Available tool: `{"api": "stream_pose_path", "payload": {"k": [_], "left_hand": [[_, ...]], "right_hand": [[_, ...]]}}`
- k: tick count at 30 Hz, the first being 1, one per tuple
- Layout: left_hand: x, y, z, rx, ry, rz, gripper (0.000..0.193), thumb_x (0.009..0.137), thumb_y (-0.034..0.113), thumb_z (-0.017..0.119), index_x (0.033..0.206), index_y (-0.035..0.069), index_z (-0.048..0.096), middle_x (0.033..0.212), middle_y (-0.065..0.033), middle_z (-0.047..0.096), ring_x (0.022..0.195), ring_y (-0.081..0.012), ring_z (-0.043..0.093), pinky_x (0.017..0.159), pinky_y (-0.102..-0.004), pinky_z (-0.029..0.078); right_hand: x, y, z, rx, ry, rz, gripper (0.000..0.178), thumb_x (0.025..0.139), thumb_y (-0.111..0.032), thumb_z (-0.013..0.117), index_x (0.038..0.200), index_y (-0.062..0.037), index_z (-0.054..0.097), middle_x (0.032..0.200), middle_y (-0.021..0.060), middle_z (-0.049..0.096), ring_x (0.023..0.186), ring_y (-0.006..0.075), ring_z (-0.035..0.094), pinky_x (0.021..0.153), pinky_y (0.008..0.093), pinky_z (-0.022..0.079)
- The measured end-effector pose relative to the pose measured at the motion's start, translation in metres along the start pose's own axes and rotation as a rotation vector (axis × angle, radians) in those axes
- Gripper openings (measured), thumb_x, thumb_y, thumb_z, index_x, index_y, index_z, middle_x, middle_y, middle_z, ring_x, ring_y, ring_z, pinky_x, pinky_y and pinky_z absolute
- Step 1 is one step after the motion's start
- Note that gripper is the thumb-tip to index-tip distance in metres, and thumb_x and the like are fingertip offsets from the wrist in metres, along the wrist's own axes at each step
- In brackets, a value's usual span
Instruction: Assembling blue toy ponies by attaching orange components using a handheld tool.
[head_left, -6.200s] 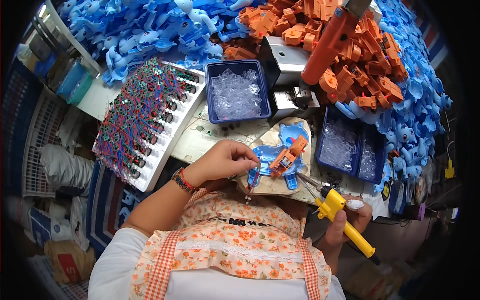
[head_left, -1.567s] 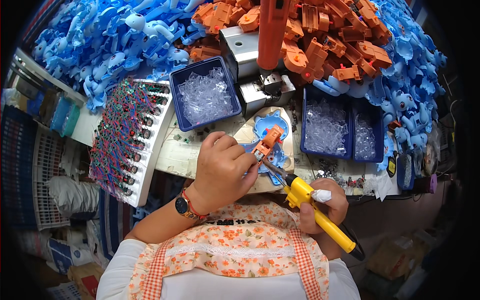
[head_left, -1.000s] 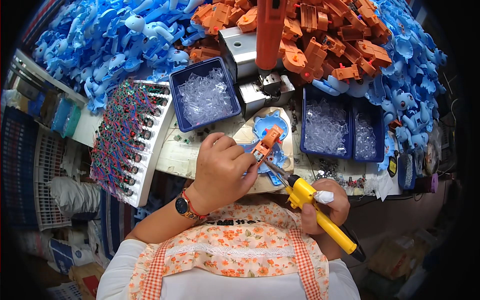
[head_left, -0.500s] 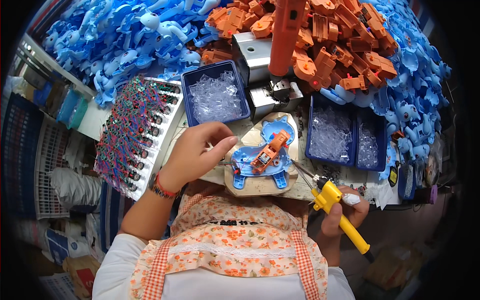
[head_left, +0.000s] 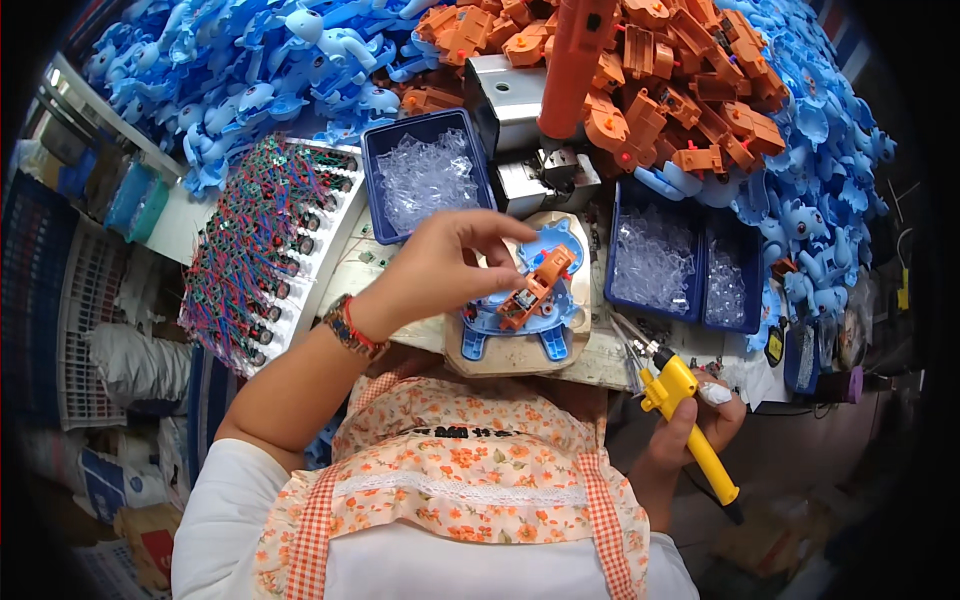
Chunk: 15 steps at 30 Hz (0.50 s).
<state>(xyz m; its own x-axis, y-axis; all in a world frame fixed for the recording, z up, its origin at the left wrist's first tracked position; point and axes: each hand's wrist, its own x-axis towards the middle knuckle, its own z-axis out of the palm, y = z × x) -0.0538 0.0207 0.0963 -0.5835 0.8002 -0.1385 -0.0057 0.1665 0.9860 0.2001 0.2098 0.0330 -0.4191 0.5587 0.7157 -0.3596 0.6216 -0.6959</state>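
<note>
In front of me a blue animal-shaped toy shell half lies in a beige holding block. An orange plastic module rests slantwise on the shell. My left hand hovers over the shell's left side, thumb and forefinger apart beside the module, with nothing visible between them. Part of the shell is hidden under that hand. To the right, my right hand is closed round a yellow soldering iron. Its metal tip points up and left, off to the right of the block.
A white tray of wired circuit parts stands left. Blue bins of clear plastic pieces flank a metal fixture beneath an upright orange tool. Behind are heaps of orange modules and blue shells.
My left hand has moved right and a little up, over the shell, and its thumb and forefinger have spread. The soldering iron has drifted slightly away from the block.
</note>
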Motion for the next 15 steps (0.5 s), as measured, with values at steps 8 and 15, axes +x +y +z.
{"api": "stream_pose_path", "payload": {"k": [8, 15], "left_hand": [[-0.010, -0.014, 0.049, 1.015, 0.241, 0.604, 0.004, 0.071, 0.010, 0.073, 0.074, 0.009, 0.073, 0.115, -0.0153, 0.064, 0.070, -0.0274, 0.066, 0.063, -0.0396, 0.051], [-0.001, -0.009, 0.030, 0.929, 0.160, 0.310, 0.011, 0.070, 0.015, 0.078, 0.079, 0.012, 0.073, 0.122, -0.0177, 0.064, 0.087, -0.0289, 0.070, 0.076, -0.0382, 0.054]], "right_hand": [[0.010, -0.003, 0.005, 0.014, 0.028, -0.051, 0.032, 0.090, -0.017, 0.065, 0.110, -0.0019, 0.044, 0.093, 0.0144, 0.057, 0.081, 0.0199, 0.057, 0.078, 0.0355, 0.049], [0.003, -0.003, -0.002, 0.046, -0.005, -0.009, 0.034, 0.088, -0.013, 0.067, 0.113, -0.0025, 0.046, 0.099, 0.0142, 0.057, 0.086, 0.0196, 0.057, 0.081, 0.0352, 0.049]]}}
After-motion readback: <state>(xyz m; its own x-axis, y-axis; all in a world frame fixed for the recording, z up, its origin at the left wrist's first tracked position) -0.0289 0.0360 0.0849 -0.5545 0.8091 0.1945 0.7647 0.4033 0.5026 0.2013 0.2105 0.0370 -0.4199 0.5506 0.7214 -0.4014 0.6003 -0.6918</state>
